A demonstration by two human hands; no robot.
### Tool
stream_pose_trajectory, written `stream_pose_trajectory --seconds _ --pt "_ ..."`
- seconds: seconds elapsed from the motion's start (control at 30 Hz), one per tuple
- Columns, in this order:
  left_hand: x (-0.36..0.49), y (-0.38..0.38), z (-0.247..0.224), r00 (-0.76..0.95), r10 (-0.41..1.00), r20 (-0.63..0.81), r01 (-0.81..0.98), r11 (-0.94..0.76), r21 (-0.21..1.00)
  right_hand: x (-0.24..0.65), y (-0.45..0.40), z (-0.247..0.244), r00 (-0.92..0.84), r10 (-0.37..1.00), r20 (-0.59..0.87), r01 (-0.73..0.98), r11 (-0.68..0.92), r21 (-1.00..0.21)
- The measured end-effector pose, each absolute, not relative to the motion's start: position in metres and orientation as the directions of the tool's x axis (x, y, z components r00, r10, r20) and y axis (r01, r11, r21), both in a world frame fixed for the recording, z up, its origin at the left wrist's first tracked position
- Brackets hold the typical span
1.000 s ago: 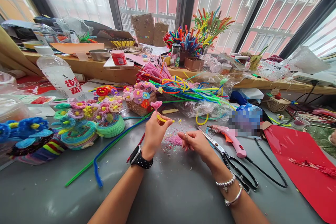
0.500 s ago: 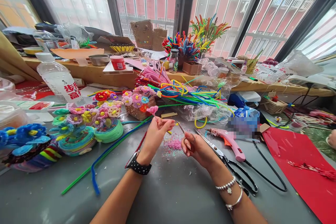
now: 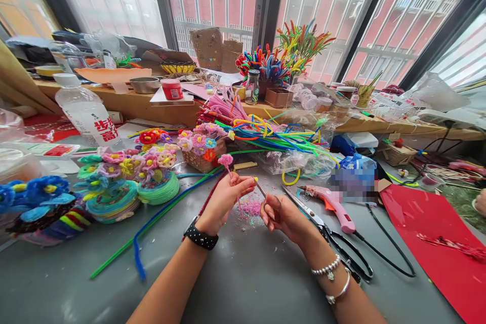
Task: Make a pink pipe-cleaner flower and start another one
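Observation:
My left hand (image 3: 227, 197) is closed around the stem of a small pink fuzzy flower (image 3: 225, 160), whose head stands above the fingers. A tiny yellow piece (image 3: 255, 178) shows at its fingertips, beside the blade tips of small scissors (image 3: 261, 189). My right hand (image 3: 279, 211) grips those scissors, fingers in the handle loops. Below and between both hands, pink fluffy clippings (image 3: 251, 207) lie on the grey table (image 3: 243, 283).
Finished flower baskets (image 3: 157, 187) and a water bottle (image 3: 89, 111) stand left. Large black-handled scissors (image 3: 345, 253), a pink glue gun (image 3: 334, 207) and a red sheet (image 3: 429, 243) lie right. Pipe cleaners (image 3: 266, 134) are heaped behind. Another person's hand (image 3: 480, 203) shows at the right edge.
The pink flower has turned more upright, and its stem now shows below my left hand. The small scissors' tips have moved slightly towards my left fingertips, beside the yellow piece.

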State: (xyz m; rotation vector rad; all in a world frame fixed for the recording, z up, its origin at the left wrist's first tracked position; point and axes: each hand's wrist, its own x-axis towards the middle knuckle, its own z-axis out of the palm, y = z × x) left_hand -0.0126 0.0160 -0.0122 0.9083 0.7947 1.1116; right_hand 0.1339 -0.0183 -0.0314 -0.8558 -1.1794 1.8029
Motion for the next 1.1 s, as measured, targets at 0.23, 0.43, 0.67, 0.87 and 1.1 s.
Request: stream_pose_trajectory --seconds 0.23,0.43,0.67,0.87,1.1 --pt "-0.012 0.015 -0.007 0.289 0.944 -0.159 -0.434 0.277 0.857 0.135 -0.018 -0.035 -0.488 0.868 -0.087 -0.264 -0.242 -0.934" --pt "-0.012 0.015 -0.005 0.314 0.937 -0.152 -0.452 0.289 0.844 0.138 -0.020 -0.035 -0.552 0.831 -0.063 -0.276 -0.254 -0.927" --pt "-0.011 0.014 -0.004 0.308 0.945 -0.114 -0.440 0.247 0.863 0.138 -0.022 -0.037 -0.600 0.798 -0.053 -0.316 -0.298 -0.901" --pt "-0.012 0.014 -0.004 0.292 0.953 -0.079 -0.451 0.210 0.868 0.139 -0.021 -0.041 -0.630 0.776 -0.030 -0.372 -0.335 -0.865" --pt "-0.013 0.016 -0.008 0.237 0.970 -0.055 -0.396 0.147 0.907 0.145 -0.019 -0.033 -0.548 0.835 -0.050 -0.350 -0.283 -0.893"
